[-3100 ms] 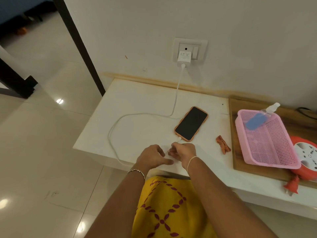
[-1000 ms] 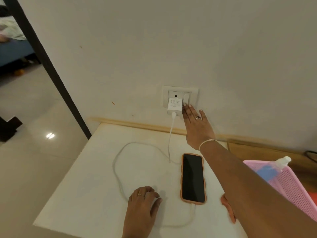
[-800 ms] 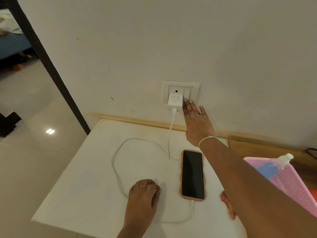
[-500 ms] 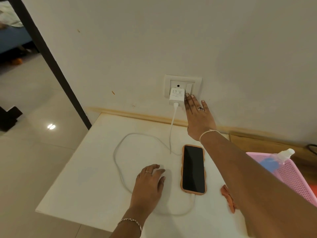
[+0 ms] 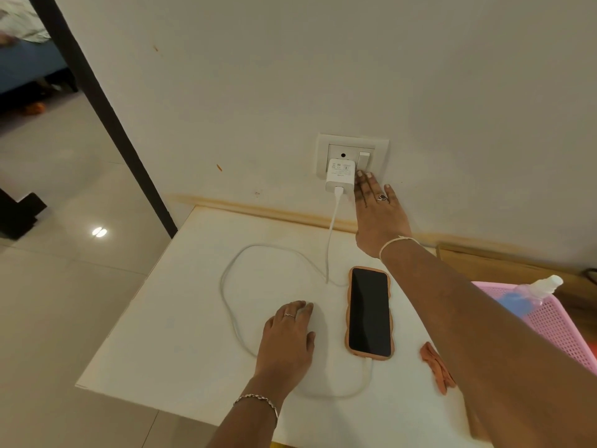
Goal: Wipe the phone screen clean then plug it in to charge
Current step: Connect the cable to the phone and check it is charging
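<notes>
Two bare hands are in view over a white table (image 5: pixel 181 334). The right hand (image 5: pixel 379 218) reaches up to the wall, its fingers (image 5: pixel 363 185) stretched out flat and close together, holding nothing; the fingertips touch the lower right part of the wall socket plate (image 5: pixel 323 150), just beside the white charger (image 5: pixel 340 175) and below the switch (image 5: pixel 364 160). A dark ring sits on one finger and a pale thread circles the wrist. The left hand (image 5: pixel 287 337) lies palm down on the table, fingers loosely curled and grasping nothing, just left of the phone; it wears a ring, and a thin bracelet is on the wrist.

The phone (image 5: pixel 369 312) lies flat on the table, screen up and dark, in an orange wavy-edged case, between the two arms. The white cable (image 5: pixel 232 315) drops from the charger, runs down the wall to the table near the top of the phone, loops wide to the left, passes under or beside the left hand and curves back to the phone's near end, where it is plugged in.

An orange cloth (image 5: pixel 436 367) lies crumpled on the table right of the phone, partly hidden by the right forearm. Farther right, a pink basket (image 5: pixel 555 331) holds a spray bottle (image 5: pixel 529 294) with a blue label, lying tilted against its rim
</notes>
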`<state>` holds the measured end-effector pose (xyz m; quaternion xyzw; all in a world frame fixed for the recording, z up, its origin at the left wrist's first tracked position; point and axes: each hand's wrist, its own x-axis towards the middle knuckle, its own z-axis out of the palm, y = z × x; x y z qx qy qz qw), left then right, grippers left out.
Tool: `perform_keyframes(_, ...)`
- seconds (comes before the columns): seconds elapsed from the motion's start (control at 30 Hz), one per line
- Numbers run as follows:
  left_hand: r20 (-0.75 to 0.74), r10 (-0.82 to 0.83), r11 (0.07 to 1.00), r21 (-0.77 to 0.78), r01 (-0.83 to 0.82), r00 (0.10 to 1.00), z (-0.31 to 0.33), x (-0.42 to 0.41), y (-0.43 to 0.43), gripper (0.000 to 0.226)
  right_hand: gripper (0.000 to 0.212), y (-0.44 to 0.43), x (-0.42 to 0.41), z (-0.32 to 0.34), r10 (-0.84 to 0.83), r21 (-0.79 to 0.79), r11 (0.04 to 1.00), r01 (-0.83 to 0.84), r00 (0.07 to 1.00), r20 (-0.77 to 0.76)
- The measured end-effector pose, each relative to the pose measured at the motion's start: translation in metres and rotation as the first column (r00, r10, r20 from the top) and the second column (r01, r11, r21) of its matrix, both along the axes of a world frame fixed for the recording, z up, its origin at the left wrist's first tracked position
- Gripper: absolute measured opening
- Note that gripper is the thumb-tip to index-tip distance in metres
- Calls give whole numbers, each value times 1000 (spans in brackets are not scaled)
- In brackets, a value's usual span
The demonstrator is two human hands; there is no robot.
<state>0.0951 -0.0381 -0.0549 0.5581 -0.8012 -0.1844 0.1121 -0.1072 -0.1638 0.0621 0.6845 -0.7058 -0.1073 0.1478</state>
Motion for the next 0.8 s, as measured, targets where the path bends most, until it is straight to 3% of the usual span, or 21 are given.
perform_keyframes(0.13, 8, 7, 999, 32, -8, 1000, 2, -2, -1, 55, 80, 6, 0, 1, 11, -11, 1000, -10, 996, 84)
perform_keyframes(0.23, 11, 19, 998, 61, -20, 1000, 7, -4, -1, 58, 73, 24, 2, -2, -44, -58, 996, 66, 944, 326)
perform_keyframes(0.33, 12, 34, 994, 99, -35, 999, 11, -10, 2, 60, 57, 57, 1, -16, -136, -91, 959, 268, 720, 680)
perform_keyframes(0.4, -16, 30, 990, 137, -27, 999, 14, -15, 6, 58, 48, 83, 0, -27, -190, -60, 920, 387, 576, 795)
perform_keyframes(0.57, -242, 83, 978, 208, -32, 967, 19, -33, 21, 46, 35, 146, 8, -55, -238, 7, 870, 494, 406, 882)
perform_keyframes(0.7, -372, 282, 906, 405, -118, 885, 22, -49, 28, 42, 34, 176, 17, -73, -254, 24, 851, 524, 371, 893)
perform_keyframes(0.8, -326, 309, 874, 469, -131, 894, 20, -57, 31, 40, 39, 185, 17, -82, -307, 57, 838, 542, 383, 871)
